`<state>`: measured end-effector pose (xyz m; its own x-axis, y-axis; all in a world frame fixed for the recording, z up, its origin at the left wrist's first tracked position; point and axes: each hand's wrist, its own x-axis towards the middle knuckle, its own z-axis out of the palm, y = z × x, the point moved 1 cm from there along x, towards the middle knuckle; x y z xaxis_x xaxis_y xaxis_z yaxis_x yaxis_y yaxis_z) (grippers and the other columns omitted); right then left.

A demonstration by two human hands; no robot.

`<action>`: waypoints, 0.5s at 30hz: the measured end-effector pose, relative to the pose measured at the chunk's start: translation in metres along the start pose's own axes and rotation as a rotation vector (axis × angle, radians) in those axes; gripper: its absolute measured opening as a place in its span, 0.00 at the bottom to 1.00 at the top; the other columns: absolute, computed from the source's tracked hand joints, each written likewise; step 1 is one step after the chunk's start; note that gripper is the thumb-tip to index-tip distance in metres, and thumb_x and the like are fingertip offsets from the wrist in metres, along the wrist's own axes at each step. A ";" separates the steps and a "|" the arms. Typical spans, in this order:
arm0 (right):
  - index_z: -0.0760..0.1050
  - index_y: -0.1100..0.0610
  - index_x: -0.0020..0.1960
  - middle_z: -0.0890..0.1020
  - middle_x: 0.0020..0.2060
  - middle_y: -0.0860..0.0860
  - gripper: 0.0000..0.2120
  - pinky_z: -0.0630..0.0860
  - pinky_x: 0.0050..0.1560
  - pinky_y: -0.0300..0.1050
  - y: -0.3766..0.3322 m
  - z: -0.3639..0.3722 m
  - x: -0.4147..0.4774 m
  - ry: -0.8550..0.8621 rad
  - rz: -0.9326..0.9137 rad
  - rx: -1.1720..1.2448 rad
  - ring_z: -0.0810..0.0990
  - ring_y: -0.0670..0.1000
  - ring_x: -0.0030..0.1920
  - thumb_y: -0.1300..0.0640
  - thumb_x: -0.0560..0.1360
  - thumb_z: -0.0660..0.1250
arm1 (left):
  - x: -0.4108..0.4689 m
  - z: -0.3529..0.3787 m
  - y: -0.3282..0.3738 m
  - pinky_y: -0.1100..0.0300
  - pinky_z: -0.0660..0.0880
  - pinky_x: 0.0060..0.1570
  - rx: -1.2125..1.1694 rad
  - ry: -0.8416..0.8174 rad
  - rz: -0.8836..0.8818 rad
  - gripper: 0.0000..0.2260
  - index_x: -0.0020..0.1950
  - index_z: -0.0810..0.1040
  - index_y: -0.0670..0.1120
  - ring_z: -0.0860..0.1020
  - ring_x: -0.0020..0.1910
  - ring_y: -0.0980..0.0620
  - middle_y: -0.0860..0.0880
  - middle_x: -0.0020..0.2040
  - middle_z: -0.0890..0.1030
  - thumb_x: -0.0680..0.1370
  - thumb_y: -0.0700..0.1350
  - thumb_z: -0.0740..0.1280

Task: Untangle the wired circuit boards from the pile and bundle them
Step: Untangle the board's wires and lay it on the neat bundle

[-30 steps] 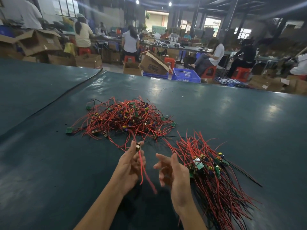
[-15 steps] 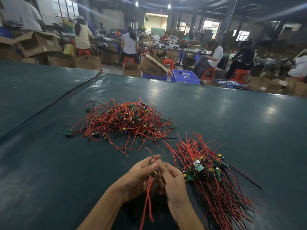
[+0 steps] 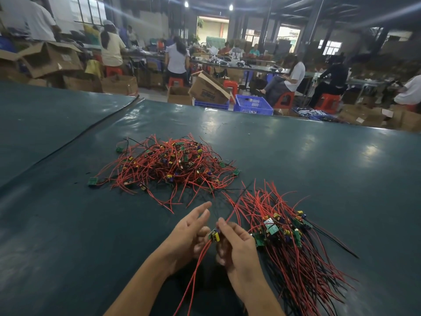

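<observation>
Green table mat (image 3: 296,156): right hand (image 3: 237,245) pinches one wired board (image 3: 215,236) beside the sorted bundle (image 3: 284,238); left hand (image 3: 189,233) loose-fingered, empty. Risk: its trailing red wires (image 3: 200,265) may snag the bundle and re-tangle it.

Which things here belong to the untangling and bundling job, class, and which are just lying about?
Job in hand:
tangled pile
sorted bundle
wired board, pinched by the right hand

Just lying about:
blue crate
cardboard box
red stool
</observation>
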<state>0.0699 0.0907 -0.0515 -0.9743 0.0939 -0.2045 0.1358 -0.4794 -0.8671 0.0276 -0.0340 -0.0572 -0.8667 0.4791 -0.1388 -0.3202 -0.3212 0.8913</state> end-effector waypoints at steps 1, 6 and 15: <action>0.79 0.57 0.34 0.76 0.27 0.51 0.07 0.60 0.19 0.36 -0.001 0.000 0.001 0.020 -0.019 0.054 0.66 0.45 0.20 0.54 0.64 0.74 | 0.001 0.001 0.000 0.69 0.63 0.20 -0.041 0.024 0.013 0.24 0.69 0.70 0.50 0.66 0.21 0.58 0.49 0.27 0.67 0.73 0.50 0.67; 0.81 0.55 0.32 0.76 0.26 0.52 0.06 0.67 0.22 0.38 -0.003 -0.001 0.003 0.097 -0.082 0.195 0.70 0.46 0.22 0.54 0.66 0.73 | 0.001 0.006 -0.006 0.63 0.71 0.30 0.188 -0.006 0.106 0.18 0.56 0.74 0.39 0.74 0.28 0.53 0.45 0.33 0.78 0.70 0.42 0.75; 0.81 0.55 0.29 0.80 0.28 0.55 0.09 0.77 0.34 0.47 0.001 0.004 -0.001 0.189 -0.144 0.018 0.78 0.51 0.29 0.53 0.65 0.74 | -0.005 0.020 -0.009 0.65 0.69 0.33 0.334 0.028 0.265 0.20 0.29 0.75 0.50 0.72 0.30 0.53 0.51 0.28 0.74 0.76 0.60 0.63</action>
<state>0.0700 0.0863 -0.0502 -0.9322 0.3234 -0.1623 -0.0071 -0.4647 -0.8854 0.0423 -0.0169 -0.0563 -0.9138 0.3919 0.1064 0.0527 -0.1453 0.9880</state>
